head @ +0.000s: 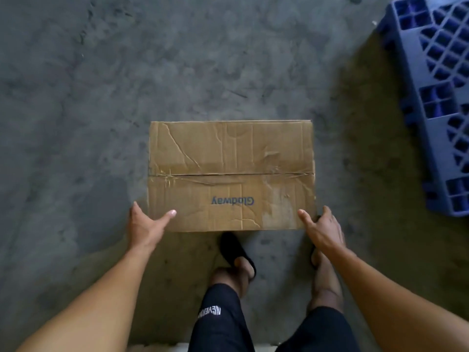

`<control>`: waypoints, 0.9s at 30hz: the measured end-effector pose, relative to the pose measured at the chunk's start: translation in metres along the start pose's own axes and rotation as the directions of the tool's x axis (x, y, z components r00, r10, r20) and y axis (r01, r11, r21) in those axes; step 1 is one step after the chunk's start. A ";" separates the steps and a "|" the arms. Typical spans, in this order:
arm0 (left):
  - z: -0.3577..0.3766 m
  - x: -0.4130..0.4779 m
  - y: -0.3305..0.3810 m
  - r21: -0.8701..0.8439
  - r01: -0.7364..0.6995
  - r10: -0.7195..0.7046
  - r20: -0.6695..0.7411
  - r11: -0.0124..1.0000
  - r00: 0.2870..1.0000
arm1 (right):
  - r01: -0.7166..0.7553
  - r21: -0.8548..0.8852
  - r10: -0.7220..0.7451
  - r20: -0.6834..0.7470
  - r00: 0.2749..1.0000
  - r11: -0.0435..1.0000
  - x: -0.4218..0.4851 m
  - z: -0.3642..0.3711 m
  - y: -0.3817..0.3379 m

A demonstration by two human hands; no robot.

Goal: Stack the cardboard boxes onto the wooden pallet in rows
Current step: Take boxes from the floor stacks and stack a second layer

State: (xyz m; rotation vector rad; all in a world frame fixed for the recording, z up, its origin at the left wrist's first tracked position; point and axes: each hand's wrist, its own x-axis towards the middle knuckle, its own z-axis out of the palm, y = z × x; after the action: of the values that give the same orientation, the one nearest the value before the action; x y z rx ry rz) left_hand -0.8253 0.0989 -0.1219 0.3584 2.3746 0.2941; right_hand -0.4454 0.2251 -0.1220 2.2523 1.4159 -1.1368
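A creased brown cardboard box [231,174] with a blue printed word on its taped top is in front of me over the concrete floor. My left hand [144,224] grips its near left corner, thumb on the top and fingers down the side. At the near right corner my right hand [322,229] holds the box the same way. No wooden pallet is in view.
A blue plastic pallet [436,97] lies on the floor at the right edge. My legs in dark shorts and a black slipper [236,250] are just below the box. Grey concrete floor [101,97] stretches to the left and ahead.
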 end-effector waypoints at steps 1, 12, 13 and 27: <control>0.002 0.010 -0.001 -0.024 0.032 -0.032 0.012 0.999 0.999 | -0.005 0.010 0.005 0.002 1.000 1.000 0.005 0.004 0.000; -0.032 0.025 0.027 -0.298 0.053 0.004 0.187 0.953 0.982 | 0.134 0.372 -0.135 -0.024 0.991 0.919 0.001 -0.046 -0.040; -0.040 0.021 0.036 -0.376 0.078 0.000 0.202 0.923 0.979 | 0.162 0.407 -0.167 -0.024 0.986 0.899 0.000 -0.060 -0.050; -0.127 -0.183 0.068 -0.856 -0.126 -0.021 -0.158 0.501 0.987 | 0.604 0.493 -0.707 0.034 0.706 0.626 -0.053 -0.217 -0.162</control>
State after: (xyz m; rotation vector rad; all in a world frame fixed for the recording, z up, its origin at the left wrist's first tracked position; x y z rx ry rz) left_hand -0.7696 0.0877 0.1034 -0.0981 2.0090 1.5292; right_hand -0.4900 0.3950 0.0911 1.7386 2.1458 -2.0701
